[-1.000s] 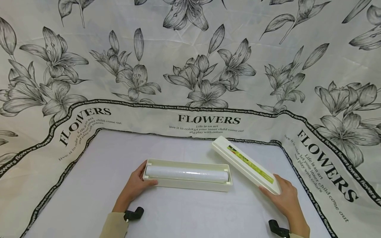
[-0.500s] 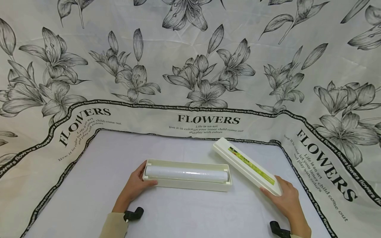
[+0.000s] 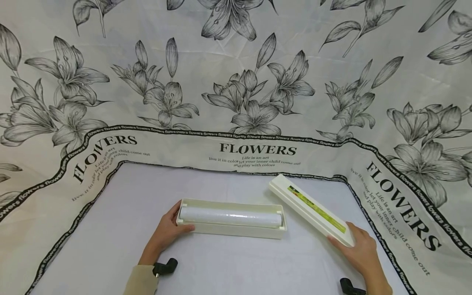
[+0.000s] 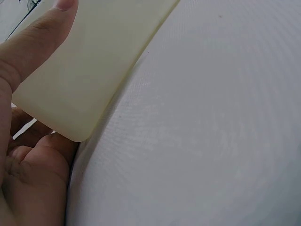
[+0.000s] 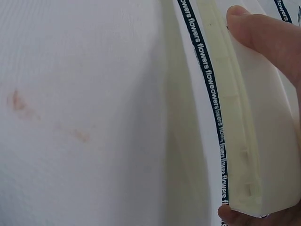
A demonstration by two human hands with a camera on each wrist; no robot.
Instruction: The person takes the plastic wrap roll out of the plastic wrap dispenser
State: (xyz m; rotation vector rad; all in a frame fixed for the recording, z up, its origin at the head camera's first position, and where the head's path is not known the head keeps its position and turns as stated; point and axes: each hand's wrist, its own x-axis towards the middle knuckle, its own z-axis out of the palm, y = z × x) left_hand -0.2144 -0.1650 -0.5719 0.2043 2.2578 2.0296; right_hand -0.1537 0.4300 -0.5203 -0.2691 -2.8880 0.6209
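Note:
My left hand (image 3: 167,233) grips the left end of a long cream plastic box (image 3: 236,233), thumb on its front side and fingers behind. Inside the box lies a roll of cling film (image 3: 232,217), shiny and white, facing up. In the left wrist view the end of the box (image 4: 99,80) stands close against the white cloth. My right hand (image 3: 363,250) holds the near end of the matching lid (image 3: 307,215), which bears a yellow-green label and slants away to the upper left. In the right wrist view, the lid (image 5: 275,141) is tilted above the cloth, its hollow underside partly showing.
A white cloth (image 3: 236,266) covers the table. Behind and along both sides hangs a flower-printed curtain (image 3: 254,151) with a black lettered border. Faint reddish stains (image 5: 21,103) mark the cloth in the right wrist view. Each wrist wears a black camera mount (image 3: 166,267).
My right hand has moved the lid slightly to the right and toward me, away from the box. The left hand and the box stay in place.

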